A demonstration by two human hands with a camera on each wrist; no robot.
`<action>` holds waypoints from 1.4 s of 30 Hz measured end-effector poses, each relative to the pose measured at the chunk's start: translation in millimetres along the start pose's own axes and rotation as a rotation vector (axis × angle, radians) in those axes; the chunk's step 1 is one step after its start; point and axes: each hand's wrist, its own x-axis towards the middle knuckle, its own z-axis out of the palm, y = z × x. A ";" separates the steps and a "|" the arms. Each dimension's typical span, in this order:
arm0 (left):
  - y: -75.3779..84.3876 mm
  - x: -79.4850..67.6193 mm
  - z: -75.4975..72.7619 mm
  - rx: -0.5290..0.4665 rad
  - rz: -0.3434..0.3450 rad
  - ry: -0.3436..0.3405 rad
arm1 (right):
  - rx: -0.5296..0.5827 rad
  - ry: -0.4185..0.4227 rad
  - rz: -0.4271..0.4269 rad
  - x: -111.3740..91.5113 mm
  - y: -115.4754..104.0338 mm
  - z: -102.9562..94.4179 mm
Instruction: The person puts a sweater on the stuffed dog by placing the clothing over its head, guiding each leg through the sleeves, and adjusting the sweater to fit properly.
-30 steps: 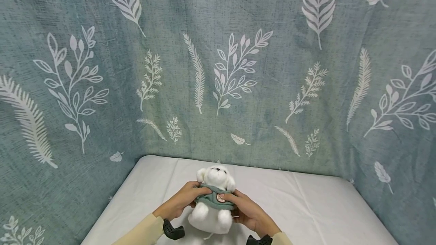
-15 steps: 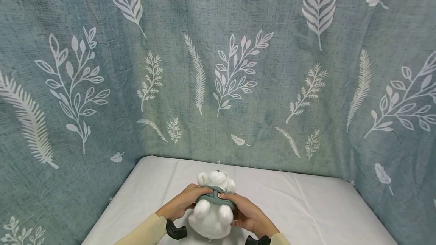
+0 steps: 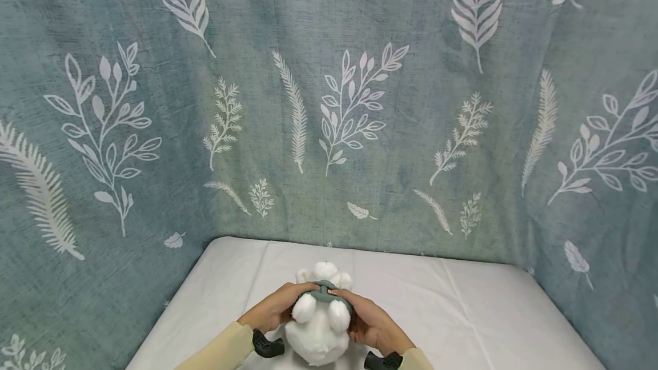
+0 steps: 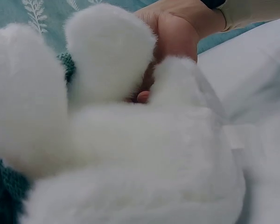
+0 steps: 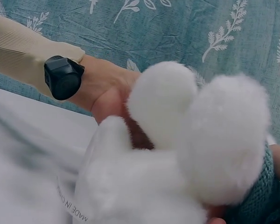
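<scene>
A white plush dog (image 3: 317, 333) in a green knitted sweater (image 3: 324, 296) is held between both hands, low in the head view. Its head (image 3: 325, 270) points away and its rounded underside faces the camera. My left hand (image 3: 276, 305) grips the toy's left side in view, thumb across the sweater. On the opposite side my right hand (image 3: 374, 322) grips it the same way, its thumb close to the other. Two stubby paws stick up before the sweater. Most of the fingers are hidden behind the toy. A printed label (image 5: 72, 207) hangs from the plush in the right wrist view.
Beneath the hands lies a white-covered table (image 3: 437, 313). Blue-green curtains (image 3: 380, 130) with white leaf prints enclose it at the back and both sides. Dark wrist devices (image 3: 267, 344) sit at the cuffs of cream sleeves.
The plush dog has tipped back: its head has sunk away and more of its underside shows. The round badge on the sweater has gone from sight. Both hands keep their grip.
</scene>
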 end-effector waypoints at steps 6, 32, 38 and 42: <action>-3.7 6.2 0.2 -0.026 -0.003 -0.027 | 0.027 -0.020 0.003 1.0 0.2 -0.9; 4.0 -6.8 -18.1 0.235 0.118 0.136 | -0.117 0.093 -0.130 -12.1 3.4 -7.4; 20.1 -26.3 -13.6 0.414 0.377 0.113 | -0.265 0.145 -0.287 -24.0 1.7 -8.8; 23.0 -36.2 -5.6 0.596 0.593 0.076 | -0.328 0.142 -0.342 -27.0 1.5 -9.4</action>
